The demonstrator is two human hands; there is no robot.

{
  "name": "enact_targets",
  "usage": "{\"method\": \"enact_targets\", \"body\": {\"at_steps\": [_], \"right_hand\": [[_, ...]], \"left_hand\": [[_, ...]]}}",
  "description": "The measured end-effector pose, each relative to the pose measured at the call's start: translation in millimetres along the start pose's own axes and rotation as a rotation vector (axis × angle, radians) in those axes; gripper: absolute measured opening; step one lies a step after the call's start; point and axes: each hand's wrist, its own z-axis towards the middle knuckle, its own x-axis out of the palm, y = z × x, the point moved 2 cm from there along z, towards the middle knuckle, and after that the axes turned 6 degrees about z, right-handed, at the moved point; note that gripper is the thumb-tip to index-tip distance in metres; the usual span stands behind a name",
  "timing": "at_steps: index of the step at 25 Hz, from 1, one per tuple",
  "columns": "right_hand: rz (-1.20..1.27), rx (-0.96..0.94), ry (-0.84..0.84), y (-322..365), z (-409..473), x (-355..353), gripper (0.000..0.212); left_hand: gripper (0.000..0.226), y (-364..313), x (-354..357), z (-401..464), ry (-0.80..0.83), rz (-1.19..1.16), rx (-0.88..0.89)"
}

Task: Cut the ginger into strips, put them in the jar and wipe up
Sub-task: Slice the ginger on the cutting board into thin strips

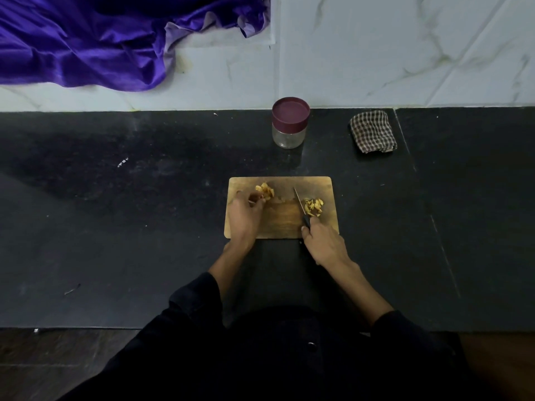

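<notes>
Dark sleeves led to a wooden board, where the right hand gripped a knife beside cut ginger strips, the left hand pinched ginger pieces at ten o'clock, and the lidded jar stood at twelve.

The person wears a dark, near-black long-sleeved garment, both sleeves pushed up so the forearms are bare. A small round button or stud shows on the front of the dark clothing. The left hand and right hand are bare, ungloved.
</notes>
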Motion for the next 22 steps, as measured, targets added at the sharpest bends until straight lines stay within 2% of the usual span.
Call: {"method": "enact_targets", "body": {"at_steps": [2,7,17,22], "right_hand": [[0.009,0.014,-0.020,0,2,1,0.024],[0.026,0.024,-0.044,-2,2,3,0.026],[0.046,0.022,-0.056,-3,3,4,0.026],[0.049,0.041,-0.056,-3,3,5,0.027]], "left_hand": [[0.015,4,-9,13,-0.005,-0.042,-0.065],[0.020,15,-5,28,0.161,-0.005,-0.081],[0.027,17,-4,28,0.162,-0.051,-0.095],[0.020,14,-10,20,0.186,-0.105,-0.056]]}}
